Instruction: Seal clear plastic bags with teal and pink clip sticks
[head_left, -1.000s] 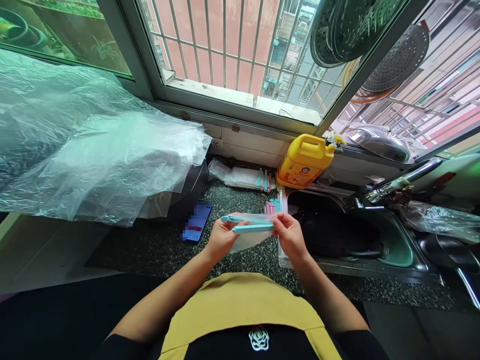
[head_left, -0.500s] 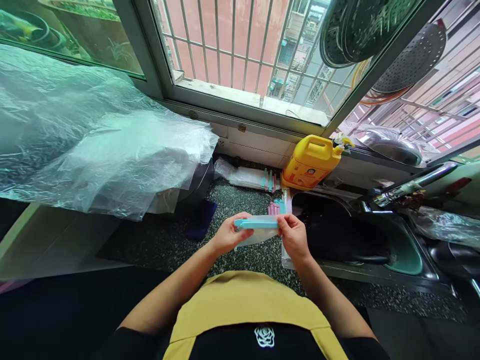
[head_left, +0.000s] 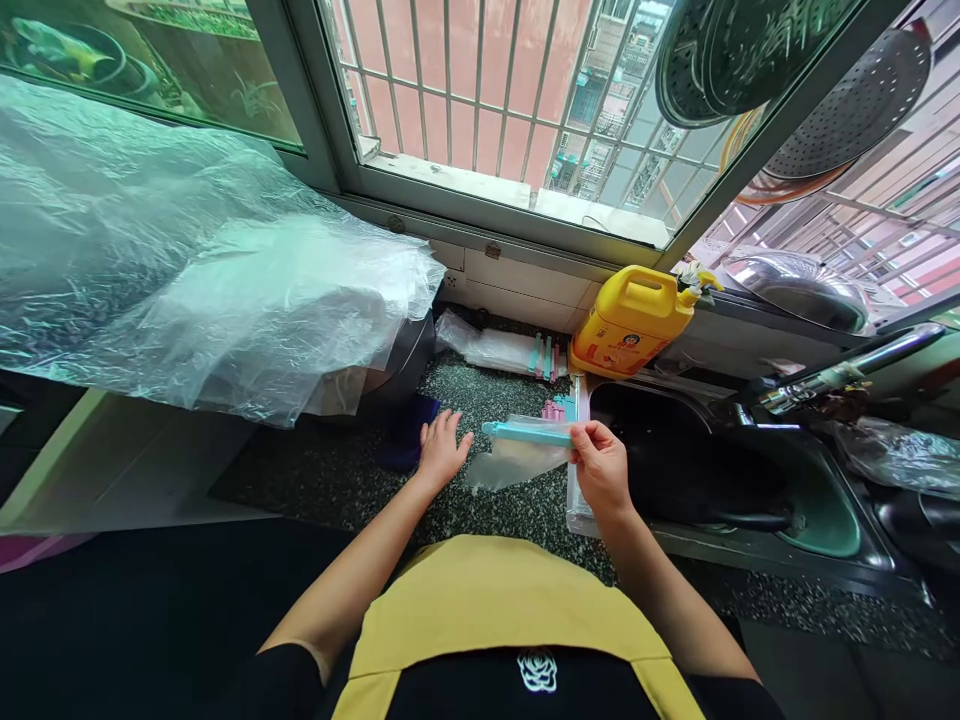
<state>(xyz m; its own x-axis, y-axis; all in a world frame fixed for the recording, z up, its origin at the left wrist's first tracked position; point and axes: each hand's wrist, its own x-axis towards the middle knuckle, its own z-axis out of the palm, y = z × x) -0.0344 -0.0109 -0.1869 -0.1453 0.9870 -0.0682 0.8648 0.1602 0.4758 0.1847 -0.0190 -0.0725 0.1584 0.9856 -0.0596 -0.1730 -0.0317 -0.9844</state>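
My right hand (head_left: 599, 466) pinches the right end of a light blue sealing clip (head_left: 526, 432) clamped across the top of a small clear plastic bag (head_left: 514, 462), which hangs over the speckled counter (head_left: 480, 505). My left hand (head_left: 441, 447) has its fingers stretched out, holds nothing, and hovers just left of the bag near a dark blue object (head_left: 407, 428). More pink and blue clips (head_left: 559, 408) lie beyond the bag. A stack of bags with clips (head_left: 510, 352) lies against the wall.
A yellow detergent jug (head_left: 632, 320) stands by the window. To the right is a sink (head_left: 712, 470) with a dark pan and a tap (head_left: 840, 375). A big sheet of clear plastic (head_left: 187, 270) covers things on the left. Strainers (head_left: 750, 50) hang above.
My left hand has let go of the clip and opened, moving left. The clipped bag now hangs from my right hand alone.
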